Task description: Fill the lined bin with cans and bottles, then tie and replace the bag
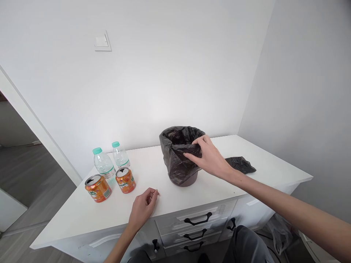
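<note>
A black trash bag [178, 164] lines a small round bin [192, 179], its top folded outward over the rim. My right hand [210, 155] grips the bag at the near right of that rim, with fingers over the inside and thumb on the outside. Left of the bin, my left hand [143, 205] rests on the white cabinet top [153, 164] near its front edge, fingers curled and nothing visible in them. Two orange soda cans [98, 188] [125, 180], both opened, stand left of that hand. Behind them are two clear plastic bottles [103, 162] [120, 155] with teal caps.
Another piece of black plastic [240, 164] lies on the cabinet top, right of the bin, partly behind my right forearm. Drawers with black handles [197, 218] are below the front edge. The wall [175, 73] rises directly behind, with a light switch [102, 41].
</note>
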Demonstrator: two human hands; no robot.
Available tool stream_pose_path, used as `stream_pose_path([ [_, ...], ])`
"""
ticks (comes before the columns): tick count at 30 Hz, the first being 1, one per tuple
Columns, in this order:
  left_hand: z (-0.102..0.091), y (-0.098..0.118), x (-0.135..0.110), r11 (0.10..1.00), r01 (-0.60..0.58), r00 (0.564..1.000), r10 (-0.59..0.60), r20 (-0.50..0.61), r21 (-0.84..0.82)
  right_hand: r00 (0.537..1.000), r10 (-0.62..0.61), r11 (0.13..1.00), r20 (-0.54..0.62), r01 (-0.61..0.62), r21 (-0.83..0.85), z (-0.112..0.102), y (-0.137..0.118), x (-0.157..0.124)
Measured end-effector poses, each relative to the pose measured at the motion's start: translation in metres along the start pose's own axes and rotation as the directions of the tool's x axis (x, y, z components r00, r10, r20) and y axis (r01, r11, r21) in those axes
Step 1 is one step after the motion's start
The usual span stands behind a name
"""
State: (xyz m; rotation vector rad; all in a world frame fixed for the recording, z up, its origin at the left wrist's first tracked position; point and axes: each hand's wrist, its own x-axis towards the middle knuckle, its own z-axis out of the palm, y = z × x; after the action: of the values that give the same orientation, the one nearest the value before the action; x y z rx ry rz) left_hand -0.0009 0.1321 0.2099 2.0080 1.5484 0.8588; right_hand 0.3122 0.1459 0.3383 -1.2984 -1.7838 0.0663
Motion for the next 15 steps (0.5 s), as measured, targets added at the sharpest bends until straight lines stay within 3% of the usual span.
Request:
stream_pose_path([
  [5, -0.001, 0.002, 0.001, 1.000, -0.002, 1.000, 0.002, 0.010, 0.018, 0.995, 0.002, 0.981, 0.101, -0.022, 0.192, -0.017, -0.017, -0.002],
  [8, -0.002, 0.003, 0.000, 1.000, -0.001, 1.000, 0.000, 0.019, 0.016, 0.992, 0.068, 0.907, 0.102, -0.104, 0.408, -0.028, -0.014, -0.007],
  [10, -0.001, 0.002, -0.004, 1.000, -0.012, 1.000, 0.012, 0.021, 0.002, 0.980, 0.198, 0.843, 0.028, -0.185, 0.506, -0.023, 0.003, -0.018],
  [13, -0.003, -0.001, -0.008, 0.998, -0.063, 0.998, 0.063, 0.002, -0.004, 0.887, 0.453, 0.762, -0.088, -0.334, 0.555, 0.005, 0.049, -0.045],
  [15, -0.010, -0.002, -0.005, 0.991, -0.125, 0.991, 0.128, -0.042, 0.050, 0.849, 0.526, 0.728, -0.061, -0.412, 0.548, 0.030, 0.083, -0.064],
])
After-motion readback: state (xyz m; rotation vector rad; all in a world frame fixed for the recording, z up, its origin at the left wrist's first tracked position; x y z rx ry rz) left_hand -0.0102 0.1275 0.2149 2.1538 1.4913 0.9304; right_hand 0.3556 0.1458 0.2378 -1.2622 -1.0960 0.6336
